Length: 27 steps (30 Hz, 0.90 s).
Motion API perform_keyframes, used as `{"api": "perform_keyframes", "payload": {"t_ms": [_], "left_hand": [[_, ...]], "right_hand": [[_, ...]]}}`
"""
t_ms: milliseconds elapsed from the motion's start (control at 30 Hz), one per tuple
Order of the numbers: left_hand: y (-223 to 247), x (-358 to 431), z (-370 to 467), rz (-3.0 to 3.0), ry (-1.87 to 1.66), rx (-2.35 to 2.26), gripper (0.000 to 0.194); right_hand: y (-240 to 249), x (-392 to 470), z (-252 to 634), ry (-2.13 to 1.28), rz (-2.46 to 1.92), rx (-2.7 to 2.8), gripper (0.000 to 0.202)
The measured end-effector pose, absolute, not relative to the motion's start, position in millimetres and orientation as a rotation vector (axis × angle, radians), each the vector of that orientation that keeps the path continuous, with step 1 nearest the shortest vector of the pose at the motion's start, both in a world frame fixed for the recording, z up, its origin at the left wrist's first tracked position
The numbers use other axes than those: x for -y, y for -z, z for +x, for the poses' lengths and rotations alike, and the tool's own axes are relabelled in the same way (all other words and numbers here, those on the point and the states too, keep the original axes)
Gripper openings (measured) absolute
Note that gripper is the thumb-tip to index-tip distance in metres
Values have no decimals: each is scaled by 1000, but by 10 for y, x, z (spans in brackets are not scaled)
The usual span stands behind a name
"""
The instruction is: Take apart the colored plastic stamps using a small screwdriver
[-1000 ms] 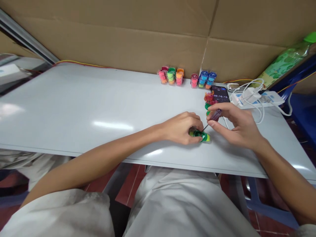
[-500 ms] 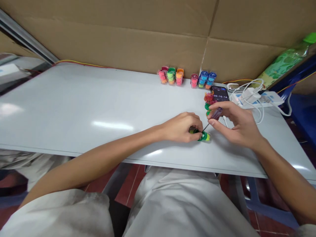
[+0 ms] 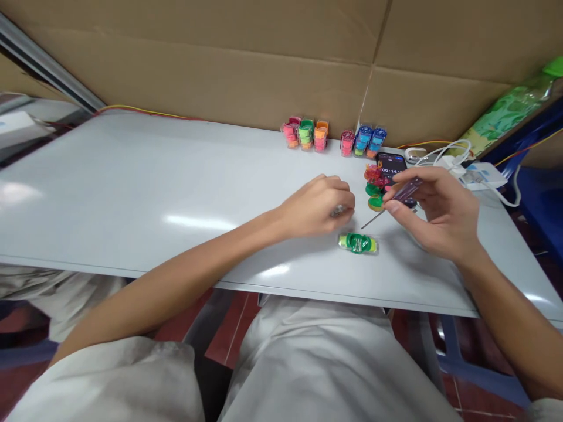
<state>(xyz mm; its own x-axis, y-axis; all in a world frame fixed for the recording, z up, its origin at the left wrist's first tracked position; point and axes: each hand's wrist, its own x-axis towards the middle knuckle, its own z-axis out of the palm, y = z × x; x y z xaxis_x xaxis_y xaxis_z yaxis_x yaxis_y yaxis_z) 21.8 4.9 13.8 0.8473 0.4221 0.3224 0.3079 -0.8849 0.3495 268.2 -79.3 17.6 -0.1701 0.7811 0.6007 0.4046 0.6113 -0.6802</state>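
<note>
My right hand point(image 3: 440, 214) grips a screwdriver by its purple see-through handle point(image 3: 407, 189). The thin metal shaft slants down to the left, its tip just above the table and apart from the green piece. That small green and yellow-green plastic piece point(image 3: 358, 243), with clear ends, lies flat on the table below both hands. Over its upper left, my left hand point(image 3: 323, 205) is closed, fingers curled round a small clear shiny piece point(image 3: 338, 210) that is mostly hidden. Loose green round parts point(image 3: 375, 202) and red see-through parts point(image 3: 375, 174) lie left of my right hand.
Several colourful small plastic pieces point(image 3: 307, 135) line the back of the white table point(image 3: 132, 187), with blue ones point(image 3: 363, 140) further right. A phone showing a timer point(image 3: 391, 164), white cables, a power strip point(image 3: 486, 176) and a green-capped bottle point(image 3: 505, 114) crowd the right side.
My left hand has let go of the green piece and lifted up and left with a clear piece. The screwdriver has come away from the green piece, up and right.
</note>
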Motion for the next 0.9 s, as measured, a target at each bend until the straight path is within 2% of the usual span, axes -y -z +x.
{"api": "perform_keyframes", "payload": {"t_ms": [400,667,800,900], "left_hand": [[-68,-148,168,2885,-426,-616,26],[-153,-159,110,2884,-488,-654,28],[-190,-133,108,2765,-509,-603,23],[-229,-71,117,2624,-370,-455,14]], "right_hand": [[-92,804,2682,-368,-1037,2001,40],[-87,811,2685,-368,-985,1908,41],[-60,812,2686,-390,-1004,1956,40],[-52,815,2675,-384,-996,1979,41]]}}
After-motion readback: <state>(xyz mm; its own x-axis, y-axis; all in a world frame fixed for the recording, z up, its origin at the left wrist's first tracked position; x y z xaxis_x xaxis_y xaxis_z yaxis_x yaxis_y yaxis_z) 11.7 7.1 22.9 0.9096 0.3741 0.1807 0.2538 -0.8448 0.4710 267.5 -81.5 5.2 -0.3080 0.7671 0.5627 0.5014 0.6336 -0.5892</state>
